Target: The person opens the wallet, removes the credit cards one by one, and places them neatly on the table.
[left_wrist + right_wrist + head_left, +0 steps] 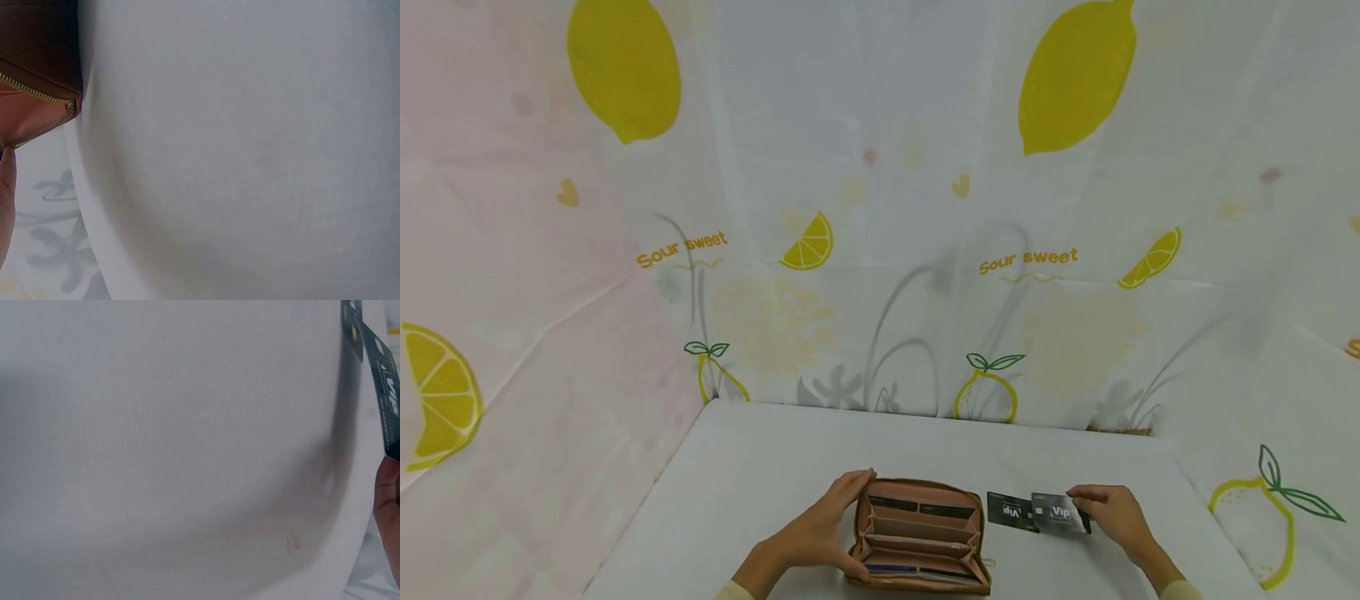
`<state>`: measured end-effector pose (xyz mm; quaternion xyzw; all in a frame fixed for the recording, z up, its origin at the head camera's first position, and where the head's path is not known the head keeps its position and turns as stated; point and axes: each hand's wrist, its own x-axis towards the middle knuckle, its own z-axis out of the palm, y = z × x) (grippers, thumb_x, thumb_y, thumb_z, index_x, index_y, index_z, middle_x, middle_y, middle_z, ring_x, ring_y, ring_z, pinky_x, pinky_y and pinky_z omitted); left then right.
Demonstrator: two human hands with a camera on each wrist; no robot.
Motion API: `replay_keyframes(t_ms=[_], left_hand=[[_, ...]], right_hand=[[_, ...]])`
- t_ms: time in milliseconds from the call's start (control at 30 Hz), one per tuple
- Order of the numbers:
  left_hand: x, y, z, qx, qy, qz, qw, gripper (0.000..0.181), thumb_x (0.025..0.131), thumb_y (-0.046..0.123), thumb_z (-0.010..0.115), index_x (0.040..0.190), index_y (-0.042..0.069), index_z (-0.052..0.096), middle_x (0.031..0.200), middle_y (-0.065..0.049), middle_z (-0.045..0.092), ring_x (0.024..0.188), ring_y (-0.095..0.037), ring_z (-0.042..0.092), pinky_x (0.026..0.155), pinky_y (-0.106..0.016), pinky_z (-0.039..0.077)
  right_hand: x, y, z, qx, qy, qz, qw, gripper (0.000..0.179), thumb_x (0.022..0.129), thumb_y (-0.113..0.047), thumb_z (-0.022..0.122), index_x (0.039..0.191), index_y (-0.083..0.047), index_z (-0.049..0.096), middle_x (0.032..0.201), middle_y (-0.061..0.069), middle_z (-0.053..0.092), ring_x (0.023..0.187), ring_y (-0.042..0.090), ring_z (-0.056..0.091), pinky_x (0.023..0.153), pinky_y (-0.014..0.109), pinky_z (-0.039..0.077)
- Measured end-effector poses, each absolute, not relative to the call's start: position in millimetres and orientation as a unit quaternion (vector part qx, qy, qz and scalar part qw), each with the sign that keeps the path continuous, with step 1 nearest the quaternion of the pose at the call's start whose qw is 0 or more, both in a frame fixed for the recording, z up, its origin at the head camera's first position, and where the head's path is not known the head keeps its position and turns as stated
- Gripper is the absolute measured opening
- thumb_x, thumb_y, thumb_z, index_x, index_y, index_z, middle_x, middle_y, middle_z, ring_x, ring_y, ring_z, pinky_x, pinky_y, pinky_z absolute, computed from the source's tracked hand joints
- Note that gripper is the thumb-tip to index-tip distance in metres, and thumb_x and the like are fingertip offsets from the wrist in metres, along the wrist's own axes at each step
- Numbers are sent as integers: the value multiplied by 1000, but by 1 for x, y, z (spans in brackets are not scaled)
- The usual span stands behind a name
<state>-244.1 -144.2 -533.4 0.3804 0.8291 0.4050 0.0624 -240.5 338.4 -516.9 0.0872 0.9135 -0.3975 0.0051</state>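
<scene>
Brown wallet [917,528], one, lies unzipped on the white table [760,467], two dark card edges [947,510] showing inside its far side. The left hand [820,527], thumb and fingers spread, grips the wallet's left edge. Right of the wallet are two Vip cards [1060,513]; the right hand [1116,515] pinches the outer one.

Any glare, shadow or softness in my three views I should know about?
Head: dim light; a pale patch, perhaps sheen, on the card in the right hand, yet "Vip" reads clearly; left wrist: soft shading on the table, while the teeth of the wallet zipper are distinct; right wrist: dark, soft-edged shadow beside the card.
</scene>
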Motion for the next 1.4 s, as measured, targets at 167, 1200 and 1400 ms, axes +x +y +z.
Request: replay_keyframes(t_ms=[167, 1200, 1400], left_hand=[[-244, -143, -533, 380, 832, 399, 59, 125, 64, 54, 86, 158, 20, 12, 153, -4, 23, 139, -29, 29, 105, -53, 38], [-243, -143, -533, 376, 836, 395, 58, 125, 64, 54, 86, 158, 21, 11, 154, -3, 23, 139, -28, 29, 106, -51, 38], [-242, -143, -532, 373, 838, 394, 60, 125, 64, 54, 86, 158, 21, 11, 154, -3, 22, 139, -28, 29, 106, -51, 38]], right_hand=[[-240, 344, -520, 91, 916, -389, 13, 18, 88, -10, 67, 99, 0, 77, 105, 18, 71, 100, 33, 64, 73, 35, 53], [-253, 331, -540, 48, 955, -284, -70, 38, 67, -26, 89, 90, 0, 75, 86, 11, 71, 80, 27, 64, 73, 45, 50], [-251, 323, -540, 41, 960, -264, -85, 28, 68, -23, 88, 81, -2, 74, 80, 8, 69, 78, 28, 63, 71, 46, 50]])
